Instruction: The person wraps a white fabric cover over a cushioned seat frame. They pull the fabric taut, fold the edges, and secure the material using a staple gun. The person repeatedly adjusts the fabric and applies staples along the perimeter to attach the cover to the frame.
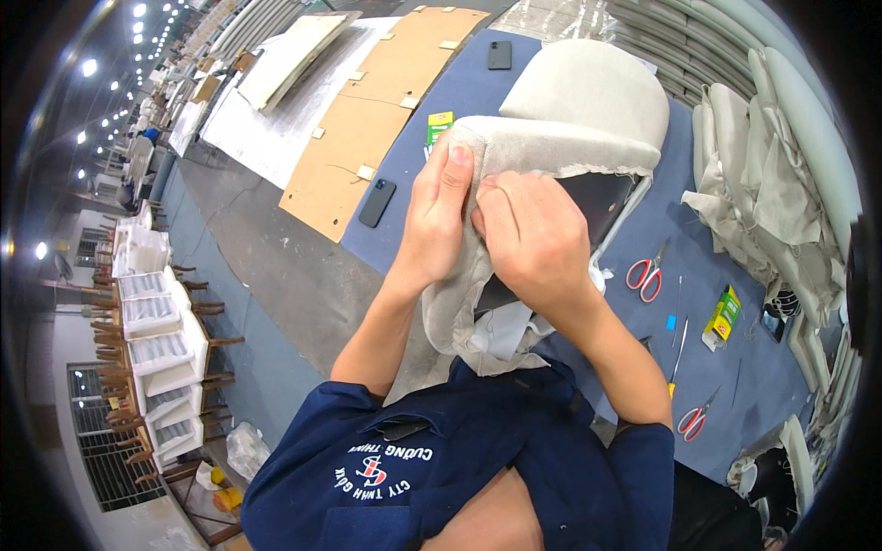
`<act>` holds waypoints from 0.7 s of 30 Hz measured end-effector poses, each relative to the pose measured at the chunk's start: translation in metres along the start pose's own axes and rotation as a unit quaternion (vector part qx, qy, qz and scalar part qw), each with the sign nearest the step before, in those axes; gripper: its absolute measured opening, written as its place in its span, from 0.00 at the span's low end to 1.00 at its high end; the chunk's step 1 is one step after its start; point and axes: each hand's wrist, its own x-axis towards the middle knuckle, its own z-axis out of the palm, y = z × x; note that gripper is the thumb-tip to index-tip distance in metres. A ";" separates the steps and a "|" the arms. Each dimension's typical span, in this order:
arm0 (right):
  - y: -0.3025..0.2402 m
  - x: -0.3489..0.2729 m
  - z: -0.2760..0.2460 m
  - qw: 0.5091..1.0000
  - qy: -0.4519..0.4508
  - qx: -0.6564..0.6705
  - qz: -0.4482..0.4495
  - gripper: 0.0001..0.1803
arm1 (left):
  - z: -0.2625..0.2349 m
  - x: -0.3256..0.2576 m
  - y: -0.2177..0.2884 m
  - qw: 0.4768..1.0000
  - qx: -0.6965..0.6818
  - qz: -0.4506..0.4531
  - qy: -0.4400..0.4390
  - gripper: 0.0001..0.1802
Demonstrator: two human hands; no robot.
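A padded seat piece in light grey fabric (562, 145) is held up in front of my chest, its dark underside board (602, 204) facing me. My left hand (435, 220) is closed round its upper left corner, the thumb pressed on the fabric. Close beside it, my right hand (537, 241) is curled with knuckles up, gripping the fabric's inner edge along the board. Its fingertips are partly hidden. White lining (503, 331) hangs loose at the lower end. Behind stands another rounded grey cushion (588, 87).
On the blue-covered table (707, 367) lie red-handled scissors (649, 275), a second pair (698, 418), a yellow-green box (723, 317) and a thin pointed tool (680, 354). Two phones (377, 202) lie left and beyond. Grey covers (763, 174) pile up at right; cardboard (367, 119) lies left.
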 end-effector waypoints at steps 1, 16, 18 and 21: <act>0.000 0.001 0.001 1.000 -0.005 -0.005 -0.005 0.10 | -0.001 0.001 0.000 1.000 0.001 -0.002 -0.001 0.25; 0.000 -0.004 0.024 0.989 0.047 0.140 -0.008 0.10 | -0.012 -0.011 -0.002 1.000 0.000 -0.029 0.012 0.29; 0.000 -0.005 0.024 0.984 0.043 0.170 0.013 0.12 | -0.015 -0.011 -0.004 0.999 0.001 -0.031 0.010 0.29; 0.000 -0.006 0.027 0.975 0.055 0.214 0.032 0.12 | -0.012 -0.013 -0.002 0.999 -0.016 -0.028 0.018 0.29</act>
